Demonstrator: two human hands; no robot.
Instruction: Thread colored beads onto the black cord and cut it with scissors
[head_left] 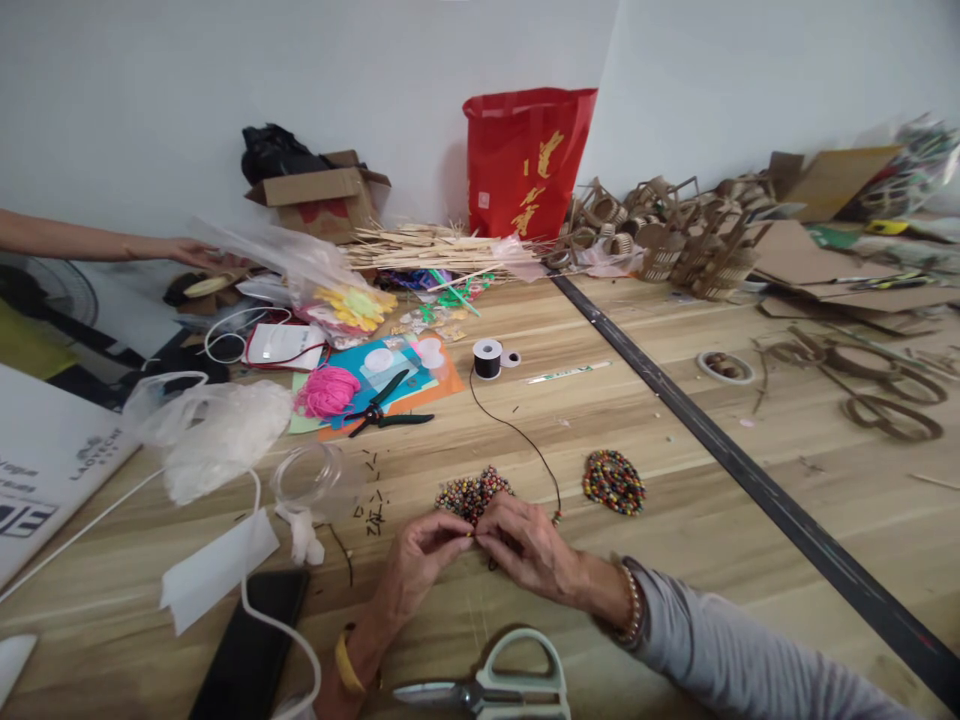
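Note:
My left hand (pixel 420 560) pinches a tiny yellowish bead (pixel 470 535) between thumb and forefinger. The fingertips of my right hand (pixel 529 545) meet it there, closed on what looks like the end of a black cord, mostly hidden by the fingers. Just beyond both hands lies a pile of multicoloured beads (pixel 469 495). A thin black cord (pixel 517 430) runs from a white-ended spool (pixel 487 360) down to my right hand, with a few beads on it beside the knuckles. To the right rests a coiled bead string (pixel 614 482).
Scissors (pixel 521 675) lie close below my hands. A black phone (pixel 251 645) and white cable are at left. Pliers (pixel 390 408) and pink yarn (pixel 328 391) sit farther back. A red bag (pixel 529 165) stands by the wall. Another person's hand (pixel 199 253) reaches in from the left.

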